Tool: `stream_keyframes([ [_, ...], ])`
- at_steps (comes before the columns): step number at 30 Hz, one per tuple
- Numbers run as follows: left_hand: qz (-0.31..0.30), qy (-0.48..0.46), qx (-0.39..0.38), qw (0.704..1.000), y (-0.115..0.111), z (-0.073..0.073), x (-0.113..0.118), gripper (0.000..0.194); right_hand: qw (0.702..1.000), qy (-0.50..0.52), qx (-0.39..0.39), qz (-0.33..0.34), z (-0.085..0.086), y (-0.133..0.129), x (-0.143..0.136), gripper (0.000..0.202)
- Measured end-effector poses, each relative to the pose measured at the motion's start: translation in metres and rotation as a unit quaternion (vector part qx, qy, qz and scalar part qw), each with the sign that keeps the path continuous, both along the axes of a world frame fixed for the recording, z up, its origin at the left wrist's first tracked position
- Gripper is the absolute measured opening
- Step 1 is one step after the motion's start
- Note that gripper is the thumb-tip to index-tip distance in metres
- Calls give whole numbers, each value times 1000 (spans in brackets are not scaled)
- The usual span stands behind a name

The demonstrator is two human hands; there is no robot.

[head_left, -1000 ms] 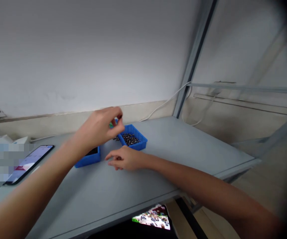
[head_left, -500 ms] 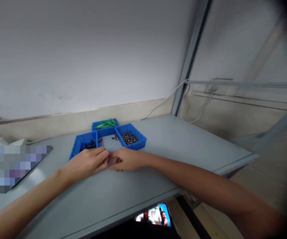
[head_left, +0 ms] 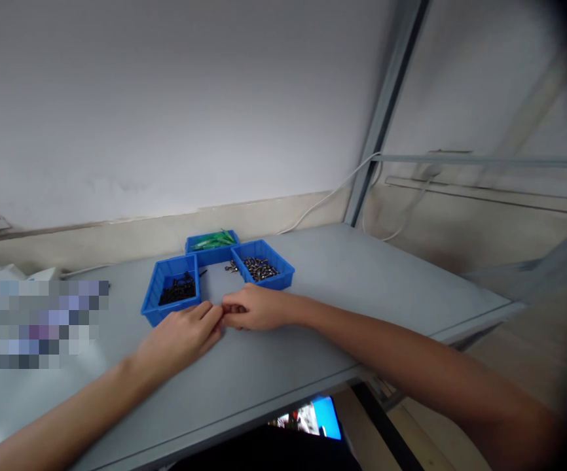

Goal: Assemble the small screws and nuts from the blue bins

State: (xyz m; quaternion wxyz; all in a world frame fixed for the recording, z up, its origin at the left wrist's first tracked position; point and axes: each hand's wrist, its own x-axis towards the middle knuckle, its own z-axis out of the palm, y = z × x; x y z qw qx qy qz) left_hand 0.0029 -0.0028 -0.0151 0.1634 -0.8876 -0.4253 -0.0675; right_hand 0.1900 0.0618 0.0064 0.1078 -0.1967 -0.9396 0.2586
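Note:
My left hand [head_left: 185, 333] and my right hand [head_left: 254, 307] meet fingertip to fingertip low over the grey table, in front of the blue bins. Both are closed in a pinch, and whatever lies between the fingertips is too small and hidden to name. Just beyond my left hand is a blue bin of black parts [head_left: 178, 288]. Behind my right hand stands a blue bin of shiny metal parts [head_left: 262, 268]. Farther back, a third blue bin holds green pieces [head_left: 213, 241]. A few metal parts [head_left: 231, 267] lie on the table between the bins.
The grey table [head_left: 342, 275] runs along a wall. A metal post [head_left: 386, 98] rises at its back right corner, with a white cable [head_left: 313, 208] beside it. At left lies a blurred-out item [head_left: 50, 324]. A lit phone [head_left: 313, 418] shows below the table's front edge.
My left hand has moved slightly toward the front and right, uncovering more of the bin of black parts. My right hand's fingers have drawn closer together. The view has shifted a little.

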Motion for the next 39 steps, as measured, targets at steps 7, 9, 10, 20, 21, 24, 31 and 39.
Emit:
stream_keyframes([
  [7, 14, -11, -46, 999, 5, -3, 2, 21, 998, -25, 62, -1, -3, 3, -1, 16],
  [9, 17, -8, -51, 999, 5, -3, 2, 22, 997, -29, 66, -1, -4, 4, -1, 15],
  [10, 16, -5, -50, 999, 5, -2, 2, 22, 997, -30, 69, -2, -4, 4, -1, 15],
  [20, 56, 23, -53, 997, 5, -5, 3, 24, 994, -19, 108, -7, -10, 6, -4, 16],
  [21, 56, 26, -62, 996, 6, -4, 3, 25, 994, -22, 104, -9, -10, 7, -4, 16],
  [24, 45, 21, -102, 994, 8, 1, 1, 27, 995, -33, 98, -10, -10, 6, -3, 15],
  [31, -8, 8, -129, 992, 8, 8, -5, 23, 992, -48, 119, -7, -8, 2, -1, 13],
  [39, 10, 21, -111, 994, 10, 3, -3, 19, 986, -72, 152, -10, -5, 1, -1, 18],
])
